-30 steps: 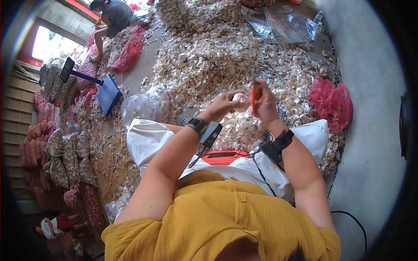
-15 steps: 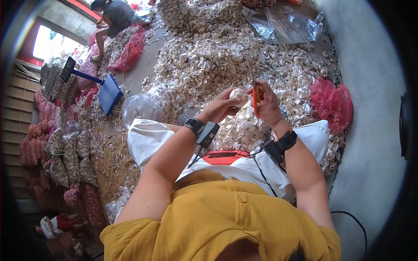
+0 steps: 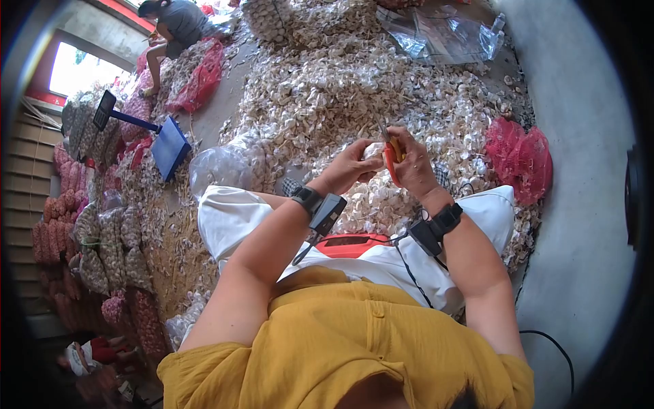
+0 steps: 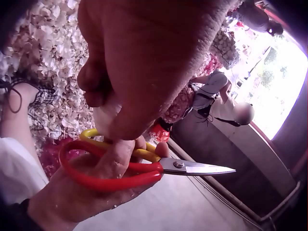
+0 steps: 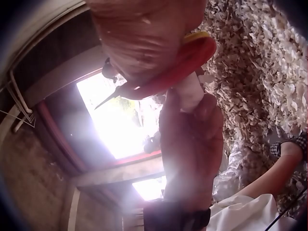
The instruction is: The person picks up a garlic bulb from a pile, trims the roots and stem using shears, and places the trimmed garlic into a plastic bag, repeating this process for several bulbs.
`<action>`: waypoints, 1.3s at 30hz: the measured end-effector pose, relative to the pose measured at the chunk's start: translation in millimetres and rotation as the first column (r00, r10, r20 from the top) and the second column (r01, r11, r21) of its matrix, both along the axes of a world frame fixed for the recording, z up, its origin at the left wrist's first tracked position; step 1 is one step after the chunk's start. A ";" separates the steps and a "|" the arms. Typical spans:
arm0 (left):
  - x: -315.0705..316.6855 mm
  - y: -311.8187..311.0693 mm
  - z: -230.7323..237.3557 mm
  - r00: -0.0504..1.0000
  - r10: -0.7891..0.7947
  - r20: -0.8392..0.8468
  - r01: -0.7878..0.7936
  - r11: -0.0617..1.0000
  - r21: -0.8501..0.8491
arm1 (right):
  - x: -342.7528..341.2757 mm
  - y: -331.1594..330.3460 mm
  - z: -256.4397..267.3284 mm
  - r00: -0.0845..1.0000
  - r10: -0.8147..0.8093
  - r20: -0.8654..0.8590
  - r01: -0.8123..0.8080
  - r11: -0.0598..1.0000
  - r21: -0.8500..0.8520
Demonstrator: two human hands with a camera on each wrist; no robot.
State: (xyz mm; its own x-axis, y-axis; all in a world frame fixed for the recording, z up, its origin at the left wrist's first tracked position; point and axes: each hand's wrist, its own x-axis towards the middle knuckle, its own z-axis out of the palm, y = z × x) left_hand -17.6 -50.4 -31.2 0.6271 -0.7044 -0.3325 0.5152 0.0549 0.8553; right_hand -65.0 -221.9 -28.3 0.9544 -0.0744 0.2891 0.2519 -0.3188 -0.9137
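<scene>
My left hand (image 3: 346, 168) grips a whitish garlic bulb (image 3: 372, 150), mostly covered by the fingers. Close beside it, my right hand (image 3: 413, 163) holds scissors with red and yellow handles (image 3: 391, 163), blades pointing away from my body. In the left wrist view the scissors' blades (image 4: 202, 168) look closed together, and fingers of the right hand (image 4: 91, 192) pass through the handles. The right wrist view shows the pale bulb (image 5: 190, 94) between the left hand's fingers, right by the red handle (image 5: 173, 70).
Loose garlic and peelings (image 3: 327, 88) cover the floor ahead. A pink net bag (image 3: 519, 160) lies at the right near the wall (image 3: 579, 204). On the left are a blue scale (image 3: 170, 148), a clear plastic bag (image 3: 221, 170), stacked garlic sacks (image 3: 112, 245) and a seated person (image 3: 182, 27).
The right hand has moved slightly left toward the left hand, and the scissors have turned, tips tilting left. The bulb is now more hidden by fingers and handles.
</scene>
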 end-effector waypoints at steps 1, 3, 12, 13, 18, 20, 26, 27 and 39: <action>-0.1 0.4 0.1 1.000 0.001 0.000 -0.001 1.000 0.000 | 0.6 0.4 -2.0 1.000 -0.002 0.003 0.002 1.000 0.007; -0.2 0.0 2.0 0.996 -0.026 0.081 0.022 0.999 0.046 | 0.8 1.3 -4.0 1.000 -0.005 0.006 0.005 1.000 0.013; 1.7 10.3 7.3 0.980 -0.144 0.139 0.134 0.988 0.079 | 11.6 -16.6 -14.1 0.966 -0.259 0.014 0.259 0.965 0.046; 3.8 13.7 1.6 0.980 -0.143 0.140 0.133 0.988 0.077 | 15.4 -23.9 -22.2 0.966 -0.258 0.015 0.257 0.965 0.045; 4.9 20.1 -9.1 0.997 0.065 0.043 -0.063 0.997 -0.051 | 16.3 -34.7 -30.8 0.953 -0.262 -0.150 0.292 0.928 0.232; 3.1 19.3 -3.6 0.997 0.078 -0.001 -0.078 0.994 -0.072 | 12.4 -24.3 -26.6 0.988 0.004 -0.154 0.064 0.899 0.433; 2.3 15.0 3.8 0.999 -0.003 -0.044 -0.003 0.990 -0.139 | 3.2 -0.7 -11.8 0.982 0.166 -0.093 -0.125 0.932 0.340; 1.7 14.0 3.6 0.999 -0.004 -0.038 -0.002 0.990 -0.143 | 3.2 -1.4 -8.1 0.982 0.166 -0.093 -0.125 0.932 0.341; 6.0 12.4 -15.3 0.998 0.032 -0.051 -0.041 0.980 -0.196 | 10.8 -16.0 -30.4 0.957 -0.126 -0.261 0.182 0.962 0.204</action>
State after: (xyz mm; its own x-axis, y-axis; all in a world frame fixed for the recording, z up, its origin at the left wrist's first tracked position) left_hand -11.6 -38.0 -46.5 0.6404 -0.7361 -0.2190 0.5491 0.2396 0.8007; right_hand -54.2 -237.9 -58.7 0.9650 -0.2621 0.0088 -0.0226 -0.1164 -0.9929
